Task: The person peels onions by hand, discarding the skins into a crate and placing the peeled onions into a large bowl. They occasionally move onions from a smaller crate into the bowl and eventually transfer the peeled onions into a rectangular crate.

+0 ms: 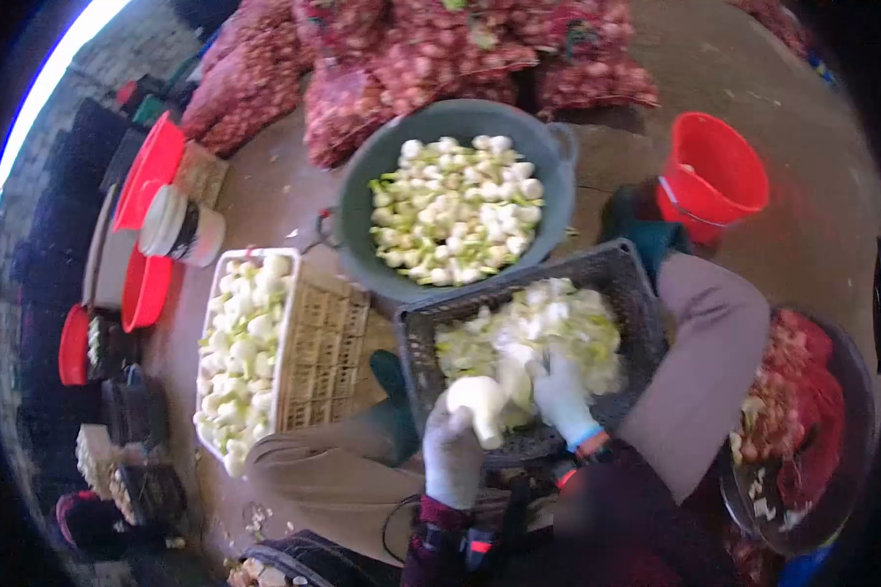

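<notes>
My left hand [452,452], in a pale glove, is closed round a white peeled onion [477,403], its stalk end pointing down. Just to the right, my gloved right hand [563,399] is over a black plastic crate [644,284], its fingers smeared by motion, so I cannot make out what they hold. Pale, loose onion skins [582,318] fill much of the crate, which rests between my legs. A whitish piece between the two hands is too blurred to name.
Beyond the crate stands a grey-green tub [362,161] of peeled bulbs. At left is a white crate [294,342] of more bulbs. A red bucket [715,166], a dark basin [857,411] with a red net, and net sacks [382,83] of onions surround me.
</notes>
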A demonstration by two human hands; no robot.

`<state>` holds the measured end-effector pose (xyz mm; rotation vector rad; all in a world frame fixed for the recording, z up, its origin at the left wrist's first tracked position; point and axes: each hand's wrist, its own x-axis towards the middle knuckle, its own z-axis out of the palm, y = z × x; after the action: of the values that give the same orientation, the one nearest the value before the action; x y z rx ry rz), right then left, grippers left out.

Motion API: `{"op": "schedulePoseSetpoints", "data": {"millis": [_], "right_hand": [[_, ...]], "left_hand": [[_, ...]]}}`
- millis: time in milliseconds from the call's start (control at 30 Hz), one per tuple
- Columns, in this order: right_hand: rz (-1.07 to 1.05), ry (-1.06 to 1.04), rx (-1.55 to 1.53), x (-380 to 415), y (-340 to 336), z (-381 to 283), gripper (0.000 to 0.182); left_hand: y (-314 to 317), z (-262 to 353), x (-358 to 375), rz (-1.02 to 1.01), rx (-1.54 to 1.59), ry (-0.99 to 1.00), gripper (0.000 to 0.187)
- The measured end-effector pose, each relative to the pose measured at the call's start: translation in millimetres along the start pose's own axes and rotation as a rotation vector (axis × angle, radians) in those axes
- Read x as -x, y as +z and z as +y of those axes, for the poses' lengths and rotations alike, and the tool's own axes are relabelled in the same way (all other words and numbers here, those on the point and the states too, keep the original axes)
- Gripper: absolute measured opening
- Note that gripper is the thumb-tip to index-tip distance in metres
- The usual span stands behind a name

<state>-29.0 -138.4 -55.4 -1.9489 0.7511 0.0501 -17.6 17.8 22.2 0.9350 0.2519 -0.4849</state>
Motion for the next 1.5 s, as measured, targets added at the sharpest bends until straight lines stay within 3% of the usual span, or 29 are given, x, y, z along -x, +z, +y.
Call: {"op": "schedulePoseSetpoints", "data": {"millis": [33, 100, 167, 233, 300, 333, 433, 467, 500, 600, 700, 733, 767, 833, 900, 933, 967, 1033, 1100, 1233, 1300, 1333, 1367, 1433, 1500], "right_hand": [[0.029, 0.019, 0.009, -4.6, -10.8, 10.2, 0.029], [-0.083, -0.151, 0.557, -16.1, -35.5, 18.3, 0.028], [0.047, -0.189, 0.685, -4.0, -48.0, 0.7, 0.030], [0.041, -0.382, 0.316, 17.0, -54.6, -38.1, 0.037], [-0.255, -0.378, -0.196, 24.0, -40.1, -47.0, 0.041], [-0.338, -0.249, -0.266, 25.0, -37.8, -52.3, 0.040], [-0.301, -0.182, -0.403, 20.8, -12.9, -35.1, 0.037], [-0.143, -0.311, -0.360, 19.9, -3.9, -26.1, 0.033], [-0.141, -0.308, -0.362, 21.5, -1.4, -23.5, 0.033], [-0.024, -0.089, -0.391, 19.7, 0.2, -24.9, 0.024], [-0.055, -0.011, -0.354, 2.7, -3.9, -12.4, 0.024], [0.127, -0.227, -0.260, 0.0, -0.6, -6.7, 0.015], [0.123, -0.224, -0.262, -1.9, 0.2, -6.7, 0.015], [0.158, -0.457, 0.035, 3.0, 1.1, -6.1, 0.019], [0.122, -0.490, 0.100, 5.4, 3.1, -6.8, 0.025], [0.126, -0.501, 0.072, 4.6, 5.7, -5.2, 0.023], [0.138, -0.513, 0.044, 2.4, 5.6, -5.4, 0.021], [0.196, -0.453, -0.084, -12.1, 1.8, 0.5, 0.013], [0.196, -0.163, -0.100, -29.3, -19.7, -11.7, 0.015], [0.254, -0.195, 0.044, -23.7, -39.2, -15.4, 0.020], [0.069, -0.353, 0.003, 8.4, -53.2, -34.6, 0.026], [-0.029, -0.423, -0.327, 15.0, -38.6, -23.8, 0.031], [-0.051, -0.435, -0.340, 14.2, -37.3, -16.7, 0.031], [-0.058, -0.174, -0.247, 2.2, -27.2, -4.3, 0.027], [0.106, -0.043, -0.256, -23.3, -20.7, 35.1, 0.025]], "left_hand": [[-0.2, 0.7, 5.7, 0.025, 0.037, 0.039, 0.061], [0.1, 7.2, 8.0, 0.000, 0.081, 0.026, 0.067], [-1.1, 6.8, -1.5, -0.025, 0.106, 0.143, 0.064], [3.3, 1.7, -7.2, -0.005, 0.132, 0.122, 0.062], [-1.3, -3.3, -16.5, 0.011, 0.135, 0.097, 0.061], [-7.7, -8.1, -21.8, 0.005, 0.119, 0.045, 0.059], [-13.3, -15.9, -25.8, -0.060, 0.105, -0.076, 0.056], [-6.0, -19.8, -25.1, 0.022, 0.136, -0.071, 0.052], [-2.1, -24.3, -25.3, 0.107, 0.169, -0.066, 0.048], [1.6, -34.0, -35.6, 0.064, -0.009, -0.021, 0.048], [4.3, -30.2, -37.1, 0.067, -0.202, -0.020, 0.051], [6.3, -26.7, -36.4, 0.036, -0.275, -0.037, 0.051], [7.1, -24.5, -36.6, 0.005, -0.349, -0.056, 0.052], [8.3, -28.7, -39.2, 0.113, -0.465, -0.047, 0.043], [3.9, -31.0, -43.1, 0.196, -0.685, 0.006, 0.036], [4.4, -29.0, -40.2, 0.251, -0.599, -0.021, 0.030], [7.7, -17.0, -34.1, 0.224, -0.508, -0.186, 0.030], [7.7, -2.1, -20.9, 0.151, -0.307, -0.195, 0.031], [-0.8, 5.2, -11.5, 0.109, -0.290, -0.178, 0.040], [-6.7, 22.3, 2.8, -0.076, -0.127, -0.138, 0.056], [-8.9, 19.0, 6.3, -0.034, 0.040, -0.160, 0.055], [-5.3, 18.1, 7.1, 0.010, 0.090, -0.179, 0.055], [-1.2, 19.1, 8.4, 0.026, 0.086, -0.158, 0.055], [0.4, 50.5, 17.7, -0.009, -0.079, -0.158, 0.054], [19.4, 121.1, 41.3, 0.311, -0.485, 0.096, 0.052]]}}
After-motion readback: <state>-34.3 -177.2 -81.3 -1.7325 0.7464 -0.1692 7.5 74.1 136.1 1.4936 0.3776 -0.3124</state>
